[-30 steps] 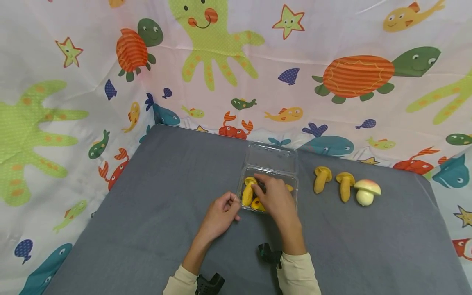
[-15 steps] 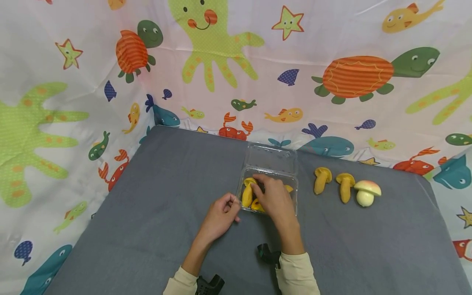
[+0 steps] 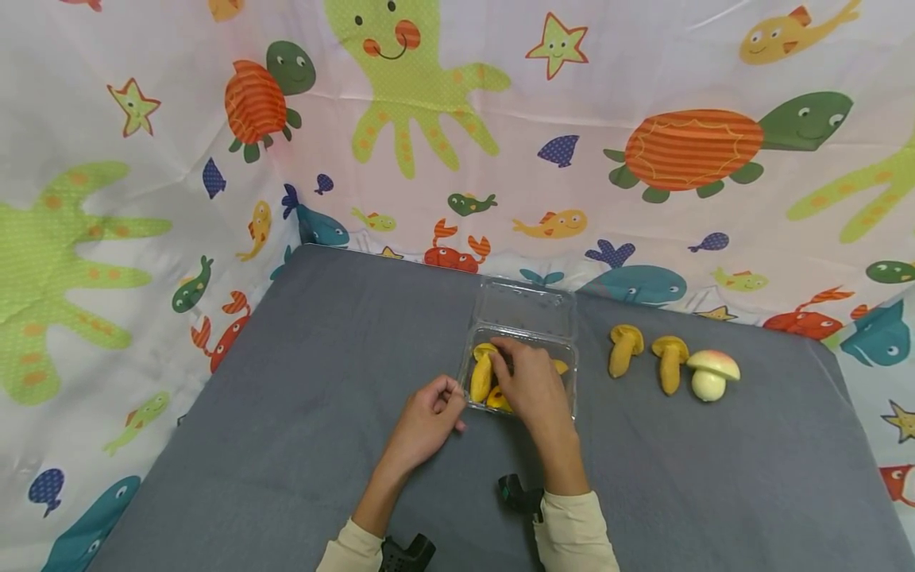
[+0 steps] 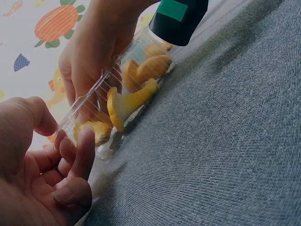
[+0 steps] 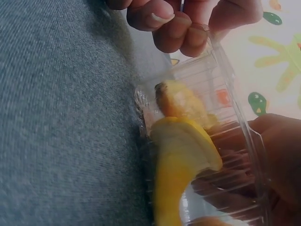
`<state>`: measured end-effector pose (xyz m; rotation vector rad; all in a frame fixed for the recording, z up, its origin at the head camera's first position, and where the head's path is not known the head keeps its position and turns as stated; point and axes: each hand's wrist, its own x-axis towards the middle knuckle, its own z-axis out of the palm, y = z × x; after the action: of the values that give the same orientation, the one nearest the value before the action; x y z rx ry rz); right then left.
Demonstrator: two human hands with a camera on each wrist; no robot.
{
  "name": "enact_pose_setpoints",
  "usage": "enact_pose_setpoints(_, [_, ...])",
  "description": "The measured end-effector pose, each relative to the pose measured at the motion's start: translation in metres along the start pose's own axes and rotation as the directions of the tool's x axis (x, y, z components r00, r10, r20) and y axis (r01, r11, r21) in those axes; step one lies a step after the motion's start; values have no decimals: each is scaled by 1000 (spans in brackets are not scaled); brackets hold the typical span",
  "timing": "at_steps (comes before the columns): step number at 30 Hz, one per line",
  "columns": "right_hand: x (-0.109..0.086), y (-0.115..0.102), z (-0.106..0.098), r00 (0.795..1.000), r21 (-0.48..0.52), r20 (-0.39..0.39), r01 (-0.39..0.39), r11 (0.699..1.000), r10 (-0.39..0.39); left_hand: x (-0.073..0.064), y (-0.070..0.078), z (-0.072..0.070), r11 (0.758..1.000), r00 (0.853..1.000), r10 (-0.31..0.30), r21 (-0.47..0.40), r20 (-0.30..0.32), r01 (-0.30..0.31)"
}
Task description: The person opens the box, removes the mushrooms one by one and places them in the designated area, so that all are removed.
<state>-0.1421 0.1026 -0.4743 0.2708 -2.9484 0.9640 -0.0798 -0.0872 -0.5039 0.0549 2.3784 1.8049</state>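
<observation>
A clear plastic box (image 3: 520, 334) with its hinged lid (image 3: 525, 308) folded back holds several yellow toy mushrooms. My left hand (image 3: 427, 419) pinches the box's near left corner between thumb and finger. Inside the box, my right hand (image 3: 534, 384) has its thumb and index finger at the cap and stem of the leftmost yellow mushroom (image 3: 481, 376); the other fingertips are hidden. Another mushroom (image 3: 499, 398) lies at the front, partly covered by the right hand. Through the box wall, the left wrist view shows a yellow mushroom (image 4: 127, 103) lying along the side.
To the right of the box, two yellow-brown mushrooms (image 3: 625, 350) and a pale mushroom with a pinkish cap (image 3: 709, 373) lie on the grey cloth (image 3: 322, 342). A printed sea-animal curtain (image 3: 429, 183) rises behind the table's far edge.
The leftmost mushroom in the box has shifted very slightly to the right at its stem. Both hands stay nearly in place.
</observation>
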Motion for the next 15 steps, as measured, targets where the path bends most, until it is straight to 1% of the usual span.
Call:
enact_pose_setpoints(4, [-2, 1, -2, 1000, 17, -17, -8, 1000, 8, 0, 0, 1, 1000, 1000, 2, 2, 4, -2])
enact_pose_setpoints(11, [-4, 6, -5, 998, 56, -57, 25, 998, -21, 1, 1, 2, 1000, 1000, 7, -16, 4, -7])
enact_pose_setpoints(15, [-5, 8, -7, 997, 75, -73, 28, 997, -22, 1, 1, 2, 1000, 1000, 0, -9, 4, 0])
